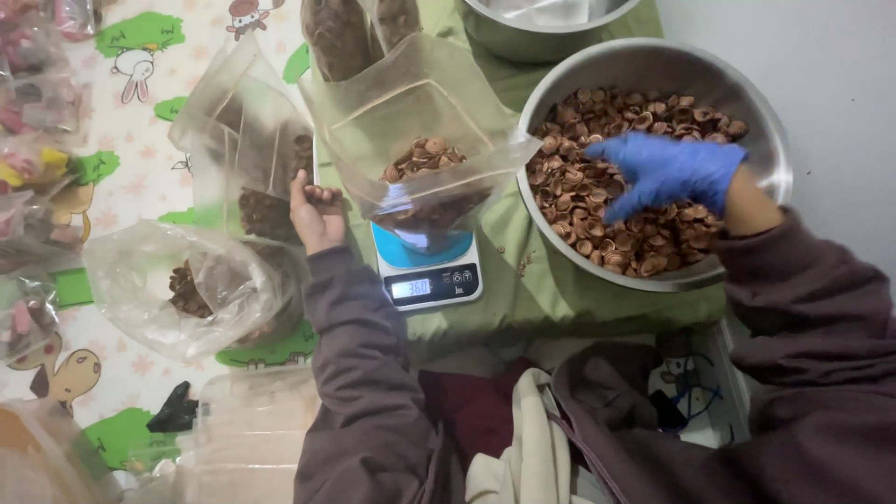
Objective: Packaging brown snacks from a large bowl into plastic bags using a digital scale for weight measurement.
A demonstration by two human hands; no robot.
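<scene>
- Hands first: the left hand (315,213), bare, is curled loosely with a few brown shell pieces cupped in its palm, held just beside the left edge of the clear plastic zip bag (415,140) that stands open on the scale.
- The right hand (667,173), in a blue glove, is spread fairly wide with fingers pointing left, resting down on the heap of brown nut shells (597,201) inside the large round steel bowl (761,140); whether it is pinching any shells I cannot tell.
- The small white digital kitchen scale (429,271) sits on a green cloth (523,299), and the bag on it holds a shallow layer of the same shells.
- The bag's right corner reaches the rim of the bowl, so bag and gloved hand lie near each other, with the bowl's rim between.
- Left of the bare hand lie more clear bags (187,285) with dark shells, on a cartoon-printed table cover (140,140).
- A second steel bowl (546,28) stands behind the first, at the top edge.
</scene>
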